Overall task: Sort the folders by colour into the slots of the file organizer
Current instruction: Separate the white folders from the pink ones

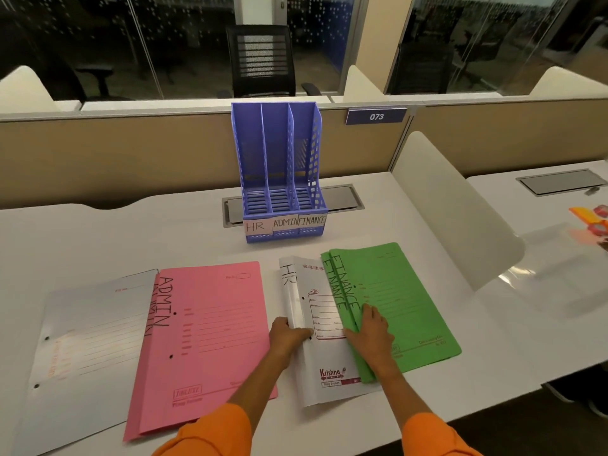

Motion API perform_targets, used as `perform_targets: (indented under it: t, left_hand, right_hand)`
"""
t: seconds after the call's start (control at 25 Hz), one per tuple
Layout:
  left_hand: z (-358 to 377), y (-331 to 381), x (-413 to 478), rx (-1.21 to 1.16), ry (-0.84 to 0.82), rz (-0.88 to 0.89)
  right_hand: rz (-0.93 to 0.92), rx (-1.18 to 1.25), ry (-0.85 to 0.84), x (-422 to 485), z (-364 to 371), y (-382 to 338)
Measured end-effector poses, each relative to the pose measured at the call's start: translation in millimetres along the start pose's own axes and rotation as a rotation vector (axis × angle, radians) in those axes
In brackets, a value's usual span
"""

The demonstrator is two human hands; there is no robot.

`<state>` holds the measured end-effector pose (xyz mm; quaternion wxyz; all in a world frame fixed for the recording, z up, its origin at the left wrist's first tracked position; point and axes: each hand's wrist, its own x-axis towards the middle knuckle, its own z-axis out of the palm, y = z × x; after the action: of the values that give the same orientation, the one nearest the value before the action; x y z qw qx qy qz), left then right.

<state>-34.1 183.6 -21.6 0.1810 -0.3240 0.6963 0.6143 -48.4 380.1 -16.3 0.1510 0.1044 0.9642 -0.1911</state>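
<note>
A blue file organizer (279, 179) stands upright at the back of the desk, its three slots labelled HR, ADMIN and FINANCE and all bare inside. On the desk lie two pink ADMIN folders (210, 337), a white folder (88, 337) partly under them at the left, a white HR folder (316, 324), and two green FINANCE folders (401, 311) overlapping its right side. My left hand (289, 335) grips the HR folder's left edge, fingers curled round it. My right hand (371, 327) presses flat on the left edge of the green folders.
A frosted divider panel (450, 205) rises at the desk's right edge, with orange and red items (592, 218) on the neighbouring desk beyond it. A metal cable flap (342, 199) sits behind the organizer. A tan partition (131, 149) closes off the back; a black chair (263, 60) stands beyond.
</note>
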Motion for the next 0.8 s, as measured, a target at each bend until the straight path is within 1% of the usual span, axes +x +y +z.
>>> perform_targets:
  t: [0.12, 0.24, 0.52, 0.8]
  left_hand:
    - [1.5, 2.8, -4.3, 0.013, -0.013, 0.027]
    - [-3.9, 5.2, -6.6, 0.019, 0.011, 0.051]
    - [-36.7, 3.0, -9.2, -0.023, 0.062, 0.082]
    - [-90.4, 6.0, -22.1, -0.181, 0.061, 0.075]
  right_hand:
    - [0.008, 0.002, 0.006, -0.4, 1.2, -0.4]
    - [0.014, 0.013, 0.026, -2.3, 1.8, -1.3]
    - [0.041, 0.016, 0.006, -2.3, 3.4, -2.4]
    - [0.095, 0.018, -0.046, 5.8, 1.1, -7.4]
